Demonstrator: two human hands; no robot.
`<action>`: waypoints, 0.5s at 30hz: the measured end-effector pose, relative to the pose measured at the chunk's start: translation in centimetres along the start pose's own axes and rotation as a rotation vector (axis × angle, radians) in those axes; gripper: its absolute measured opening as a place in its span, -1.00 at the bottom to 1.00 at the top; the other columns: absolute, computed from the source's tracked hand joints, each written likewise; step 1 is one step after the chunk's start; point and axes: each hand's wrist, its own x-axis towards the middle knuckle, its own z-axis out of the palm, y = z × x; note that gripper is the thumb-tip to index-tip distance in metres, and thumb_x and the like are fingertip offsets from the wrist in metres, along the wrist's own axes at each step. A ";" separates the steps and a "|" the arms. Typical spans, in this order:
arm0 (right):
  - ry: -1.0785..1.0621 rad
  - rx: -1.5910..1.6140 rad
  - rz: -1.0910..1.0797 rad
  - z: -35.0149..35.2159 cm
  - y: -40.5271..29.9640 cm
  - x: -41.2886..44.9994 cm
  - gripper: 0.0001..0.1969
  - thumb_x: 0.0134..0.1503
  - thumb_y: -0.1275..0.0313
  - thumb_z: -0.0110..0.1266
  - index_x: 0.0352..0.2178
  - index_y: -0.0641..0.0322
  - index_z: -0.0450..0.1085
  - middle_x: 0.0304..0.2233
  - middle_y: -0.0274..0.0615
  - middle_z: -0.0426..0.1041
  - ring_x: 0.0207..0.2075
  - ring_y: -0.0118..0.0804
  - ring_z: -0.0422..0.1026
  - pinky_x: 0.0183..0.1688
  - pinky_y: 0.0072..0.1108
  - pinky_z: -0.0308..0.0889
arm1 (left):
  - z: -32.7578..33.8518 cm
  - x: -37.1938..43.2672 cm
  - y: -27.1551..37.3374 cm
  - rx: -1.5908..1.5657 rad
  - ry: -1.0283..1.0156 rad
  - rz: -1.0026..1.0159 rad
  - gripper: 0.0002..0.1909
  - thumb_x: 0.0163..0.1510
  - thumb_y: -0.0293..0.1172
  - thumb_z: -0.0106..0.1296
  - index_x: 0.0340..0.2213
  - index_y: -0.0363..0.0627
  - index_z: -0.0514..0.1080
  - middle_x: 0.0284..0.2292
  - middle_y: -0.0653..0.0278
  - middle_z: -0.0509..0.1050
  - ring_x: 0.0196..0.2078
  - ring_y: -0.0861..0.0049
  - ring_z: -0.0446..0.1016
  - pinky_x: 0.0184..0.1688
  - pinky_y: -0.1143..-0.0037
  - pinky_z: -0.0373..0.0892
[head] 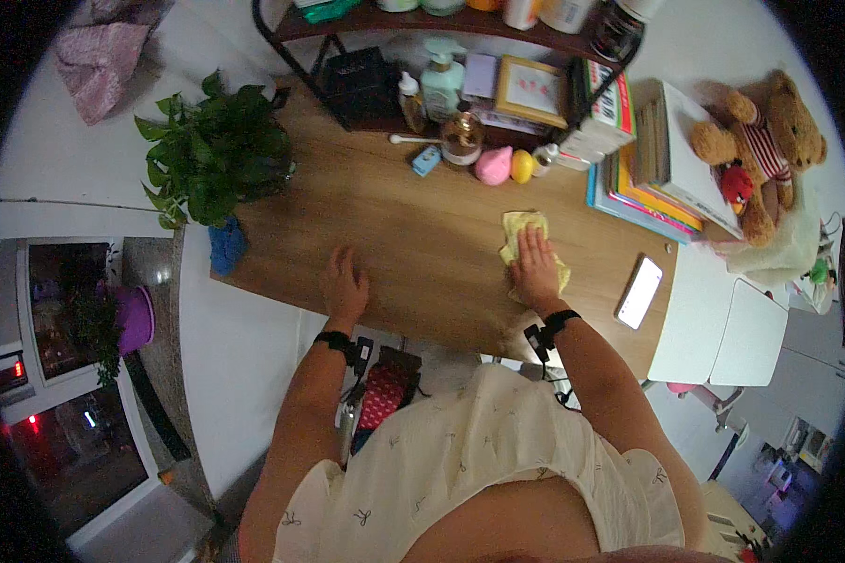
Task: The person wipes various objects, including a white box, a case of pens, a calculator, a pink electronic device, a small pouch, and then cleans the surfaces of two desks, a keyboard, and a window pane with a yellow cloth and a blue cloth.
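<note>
A yellow cloth (524, 224) lies spread on the wooden desk (422, 232), with my right hand (535, 266) flat on top of it, fingers pointing away from me. Part of the cloth is hidden under the palm. To the left, my left hand (346, 285) is at the desk's near edge, fingers somewhat apart and holding nothing. A smartphone (639, 292) with a lit screen lies right of the cloth. Beyond the cloth stand a pink egg-shaped item (493, 166) and a yellow one (522, 167).
A leafy potted plant (218, 151) and a blue cloth (227, 246) are at the left. A dark shelf (422, 22) with bottles stands at the back. Stacked books (676, 155) and a teddy bear (771, 155) occupy the back right. A small blue box (427, 161) lies before the shelf.
</note>
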 end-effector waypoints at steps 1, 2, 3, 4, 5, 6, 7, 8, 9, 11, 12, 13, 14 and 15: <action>0.009 -0.007 -0.007 0.3 -2.0 1.5 -0.32 0.13 0.24 -0.08 0.21 0.29 -0.08 0.27 0.03 -0.10 0.29 0.01 -0.10 0.28 -0.23 -0.14 | -0.3 0.3 -2.4 -0.005 0.012 -0.002 -0.51 0.10 -0.38 -0.07 0.09 -0.04 0.20 0.15 0.09 0.09 0.17 0.10 0.10 0.16 0.15 0.07; 0.021 0.036 -0.061 0.5 -3.8 3.0 -0.33 0.13 0.23 -0.08 0.21 0.29 -0.07 0.27 0.03 -0.10 0.29 0.01 -0.10 0.28 -0.23 -0.14 | -0.7 0.6 -4.8 0.048 0.061 -0.044 -0.51 0.11 -0.34 -0.08 0.09 -0.04 0.19 0.16 0.09 0.09 0.17 0.09 0.10 0.17 0.14 0.06; 0.028 0.075 -0.118 0.9 -5.5 4.4 -0.33 0.13 0.22 -0.08 0.20 0.29 -0.06 0.26 0.04 -0.10 0.29 0.01 -0.10 0.28 -0.23 -0.13 | -0.8 0.8 -6.5 0.098 0.107 -0.092 -0.51 0.12 -0.30 -0.08 0.09 -0.04 0.19 0.17 0.09 0.08 0.17 0.09 0.10 0.17 0.13 0.05; 0.027 0.065 -0.126 1.0 -7.5 5.8 -0.33 0.13 0.22 -0.08 0.20 0.29 -0.06 0.26 0.04 -0.10 0.29 0.01 -0.10 0.28 -0.23 -0.13 | -0.8 0.9 -7.5 0.088 0.112 -0.099 -0.51 0.12 -0.30 -0.08 0.09 -0.04 0.19 0.17 0.09 0.08 0.17 0.09 0.10 0.17 0.13 0.05; -0.014 0.055 -0.164 1.0 -9.4 7.2 -0.33 0.14 0.22 -0.09 0.21 0.29 -0.08 0.27 0.03 -0.11 0.29 0.00 -0.12 0.28 -0.25 -0.14 | -0.8 1.0 -8.4 0.083 0.139 -0.095 -0.51 0.12 -0.27 -0.09 0.09 -0.04 0.19 0.17 0.09 0.09 0.17 0.10 0.11 0.17 0.11 0.05; -0.057 0.045 -0.206 1.2 -11.2 8.7 -0.33 0.16 0.22 -0.10 0.21 0.29 -0.10 0.28 0.02 -0.13 0.30 -0.01 -0.14 0.28 -0.26 -0.15 | -0.8 1.1 -9.2 0.078 0.166 -0.096 -0.50 0.13 -0.24 -0.10 0.09 -0.04 0.19 0.16 0.08 0.10 0.16 0.10 0.12 0.17 0.09 0.05; -0.061 0.032 -0.208 1.8 -12.2 10.0 -0.33 0.16 0.22 -0.10 0.21 0.29 -0.10 0.28 0.02 -0.13 0.30 -0.01 -0.14 0.28 -0.26 -0.15 | -0.7 1.4 -9.2 0.065 0.166 -0.101 -0.50 0.13 -0.24 -0.10 0.09 -0.04 0.19 0.16 0.08 0.10 0.16 0.10 0.12 0.17 0.09 0.05; -0.016 -0.090 -0.273 2.3 -13.1 11.5 -0.34 0.18 0.20 -0.14 0.22 0.29 -0.10 0.28 0.00 -0.16 0.31 -0.04 -0.16 0.29 -0.28 -0.17 | -0.5 1.7 -9.0 0.121 0.200 -0.045 -0.50 0.12 -0.22 -0.11 0.09 -0.03 0.19 0.17 0.09 0.09 0.15 0.11 0.13 0.18 0.10 0.04; 0.025 -0.203 -0.346 3.1 -14.4 12.8 -0.34 0.20 0.18 -0.18 0.22 0.30 -0.11 0.29 -0.02 -0.18 0.31 -0.06 -0.18 0.30 -0.29 -0.19 | -0.3 1.5 -8.9 0.184 0.231 0.002 -0.50 0.12 -0.20 -0.11 0.09 -0.02 0.20 0.17 0.10 0.09 0.14 0.12 0.14 0.20 0.10 0.03; -0.040 -0.057 -0.365 2.7 -18.1 15.4 -0.36 0.22 0.17 -0.24 0.23 0.29 -0.14 0.31 -0.05 -0.23 0.32 -0.12 -0.23 0.31 -0.33 -0.24 | -0.1 0.9 -9.2 0.215 0.223 -0.044 -0.50 0.12 -0.21 -0.11 0.09 -0.01 0.20 0.17 0.11 0.09 0.14 0.13 0.14 0.21 0.12 0.01; -0.019 -0.074 -0.395 2.8 -19.2 16.8 -0.37 0.23 0.17 -0.27 0.23 0.28 -0.15 0.31 -0.06 -0.25 0.33 -0.13 -0.24 0.32 -0.34 -0.27 | 0.0 1.0 -9.1 0.242 0.215 -0.056 -0.50 0.11 -0.22 -0.10 0.09 -0.01 0.21 0.18 0.13 0.09 0.14 0.14 0.14 0.23 0.13 -0.01; 0.007 -0.088 -0.424 3.2 -20.2 18.1 -0.37 0.24 0.18 -0.29 0.24 0.28 -0.16 0.31 -0.06 -0.26 0.33 -0.14 -0.25 0.32 -0.35 -0.29 | -0.1 1.0 -9.1 0.247 0.222 -0.065 -0.50 0.11 -0.22 -0.10 0.09 -0.01 0.21 0.18 0.13 0.09 0.14 0.14 0.14 0.23 0.13 -0.01; 0.066 -0.057 -0.448 3.6 -21.2 19.2 -0.39 0.24 0.20 -0.31 0.24 0.27 -0.16 0.31 -0.08 -0.24 0.33 -0.14 -0.24 0.32 -0.37 -0.29 | -0.2 0.8 -9.1 0.232 0.186 -0.072 -0.50 0.10 -0.24 -0.10 0.09 0.01 0.22 0.17 0.14 0.10 0.15 0.13 0.14 0.24 0.14 -0.02; 0.066 -0.056 -0.454 4.1 -21.7 20.2 -0.39 0.24 0.20 -0.31 0.24 0.27 -0.16 0.31 -0.08 -0.24 0.33 -0.14 -0.24 0.32 -0.37 -0.29 | -0.5 0.8 -8.7 0.215 0.146 -0.076 -0.50 0.09 -0.26 -0.10 0.08 0.02 0.22 0.17 0.14 0.10 0.16 0.13 0.13 0.25 0.16 -0.03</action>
